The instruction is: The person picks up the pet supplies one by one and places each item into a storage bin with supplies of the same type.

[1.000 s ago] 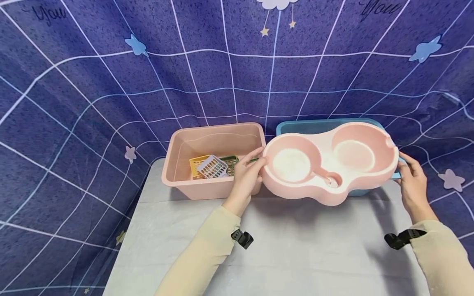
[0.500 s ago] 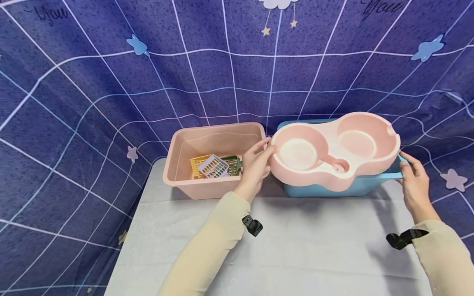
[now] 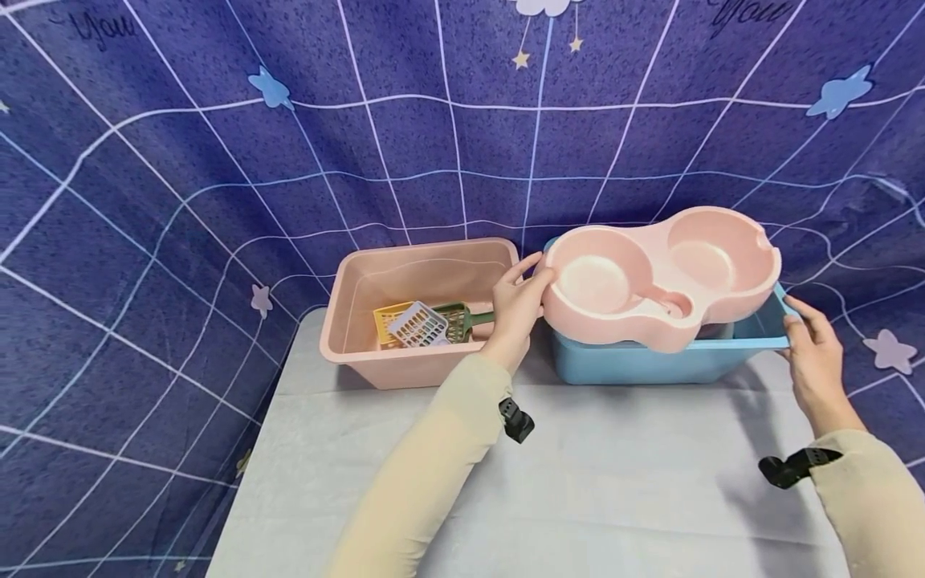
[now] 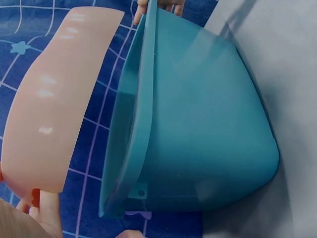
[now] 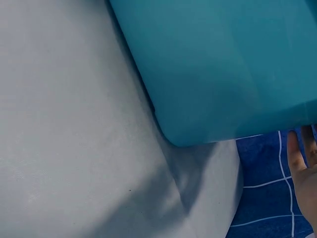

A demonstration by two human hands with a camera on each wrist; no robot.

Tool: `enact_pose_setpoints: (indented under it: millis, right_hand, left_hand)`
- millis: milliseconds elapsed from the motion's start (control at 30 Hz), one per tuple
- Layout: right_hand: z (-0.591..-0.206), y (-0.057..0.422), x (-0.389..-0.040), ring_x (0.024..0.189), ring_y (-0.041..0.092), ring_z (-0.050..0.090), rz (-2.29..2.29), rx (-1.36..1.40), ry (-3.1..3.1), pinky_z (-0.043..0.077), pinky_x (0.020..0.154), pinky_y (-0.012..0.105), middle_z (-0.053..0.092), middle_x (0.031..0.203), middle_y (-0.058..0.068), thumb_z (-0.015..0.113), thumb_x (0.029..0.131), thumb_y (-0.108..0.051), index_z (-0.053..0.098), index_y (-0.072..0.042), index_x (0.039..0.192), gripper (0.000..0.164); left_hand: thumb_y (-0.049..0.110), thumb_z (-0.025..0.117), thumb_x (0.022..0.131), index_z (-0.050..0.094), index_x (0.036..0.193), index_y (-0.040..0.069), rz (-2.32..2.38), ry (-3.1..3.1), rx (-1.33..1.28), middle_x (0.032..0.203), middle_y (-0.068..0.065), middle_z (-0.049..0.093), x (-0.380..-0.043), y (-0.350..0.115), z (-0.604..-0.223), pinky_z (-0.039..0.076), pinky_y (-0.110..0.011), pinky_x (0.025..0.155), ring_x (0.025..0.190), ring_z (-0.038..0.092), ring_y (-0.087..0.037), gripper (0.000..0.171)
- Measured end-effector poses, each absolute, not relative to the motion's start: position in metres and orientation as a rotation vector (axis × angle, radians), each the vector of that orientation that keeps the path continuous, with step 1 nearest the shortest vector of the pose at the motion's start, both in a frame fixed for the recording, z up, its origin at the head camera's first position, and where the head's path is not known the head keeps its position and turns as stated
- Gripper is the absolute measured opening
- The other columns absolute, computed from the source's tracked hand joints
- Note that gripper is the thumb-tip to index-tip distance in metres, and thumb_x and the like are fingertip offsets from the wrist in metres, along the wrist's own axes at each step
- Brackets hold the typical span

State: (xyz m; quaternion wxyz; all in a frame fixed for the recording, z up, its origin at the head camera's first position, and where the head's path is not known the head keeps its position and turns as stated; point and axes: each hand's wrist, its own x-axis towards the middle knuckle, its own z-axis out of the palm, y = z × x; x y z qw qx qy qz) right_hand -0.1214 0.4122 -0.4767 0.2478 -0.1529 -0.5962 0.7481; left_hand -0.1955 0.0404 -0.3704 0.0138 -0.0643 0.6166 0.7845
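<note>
My left hand (image 3: 515, 313) grips the left end of a pink double pet bowl (image 3: 654, 282), thumb over the rim and fingers beneath. The bowl has two round wells and a small hollow at the front. It is held tilted above the blue bin (image 3: 636, 363), and a gap shows between the two in the left wrist view. With my right hand (image 3: 817, 353) I grip the bin's right rim. In the right wrist view, the fingers (image 5: 296, 153) of that hand are up at the bin's edge. Most of the bin's inside is hidden under the bowl; something greyish shows there.
A pink bin (image 3: 419, 373) stands on the left of the white-covered table (image 3: 621, 482). Inside lie a yellow litter scoop (image 3: 386, 323), a pale lavender one (image 3: 419, 325) and a green one (image 3: 458, 323). A blue star-patterned cloth (image 3: 477, 136) hangs behind.
My left hand has carried the pink pet bowl up and to the right, away from the front of the blue bin, uncovering more of it. My right hand has stayed at the bin's right rim.
</note>
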Motion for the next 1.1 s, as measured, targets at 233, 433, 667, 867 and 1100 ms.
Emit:
enact_pose_setpoints:
  millis: [233,433,667,867,1100]
  right_hand:
    - [-0.477,0.411,-0.119,0.088,0.002,0.057,2.041,-0.408,-1.632,0.052,0.068,0.009,0.057,0.107,-0.005,0.053,0.1,-0.008,0.068,-0.017,0.127,0.032]
    - [-0.478,0.411,-0.118,0.092,0.003,0.055,2.023,-0.406,-1.657,0.051,0.07,0.008,0.056,0.109,-0.006,0.053,0.1,-0.009,0.067,-0.017,0.128,0.032]
    - [-0.479,0.412,-0.117,0.102,0.003,0.052,1.946,-0.459,-1.76,0.048,0.072,0.005,0.054,0.119,-0.009,0.052,0.102,-0.014,0.062,-0.019,0.134,0.035]
    - [-0.479,0.411,-0.117,0.102,0.003,0.053,1.965,-0.452,-1.729,0.049,0.072,0.006,0.055,0.117,-0.009,0.054,0.101,-0.012,0.063,-0.018,0.133,0.034]
    - [-0.476,0.412,-0.12,0.094,0.001,0.053,1.956,-0.448,-1.721,0.049,0.071,0.006,0.057,0.112,-0.008,0.052,0.101,-0.011,0.065,-0.018,0.132,0.034]
  left_hand:
    - [0.01,0.074,0.082,0.072,0.12,0.011,2.478,1.911,-0.242,0.067,0.007,0.064,-0.203,0.055,-0.377,0.037,-0.016,0.047,0.056,0.049,-0.003,0.039]
    - [0.012,0.077,0.08,0.073,0.12,0.014,2.458,1.891,-0.309,0.078,0.004,0.065,-0.207,0.063,-0.382,0.041,-0.018,0.05,0.061,0.051,-0.005,0.04]
    - [0.012,0.077,0.08,0.072,0.122,0.015,2.426,1.953,-0.287,0.067,0.008,0.06,-0.212,0.069,-0.38,0.039,-0.016,0.049,0.056,0.048,-0.004,0.043]
    - [0.014,0.079,0.078,0.073,0.12,0.015,2.377,2.062,-0.285,0.079,0.007,0.064,-0.219,0.076,-0.38,0.049,-0.017,0.062,0.072,0.056,-0.005,0.042]
    - [0.012,0.079,0.075,0.075,0.115,0.016,2.393,2.068,-0.291,0.108,-0.004,0.07,-0.226,0.09,-0.384,0.054,-0.023,0.082,0.099,0.063,-0.012,0.04]
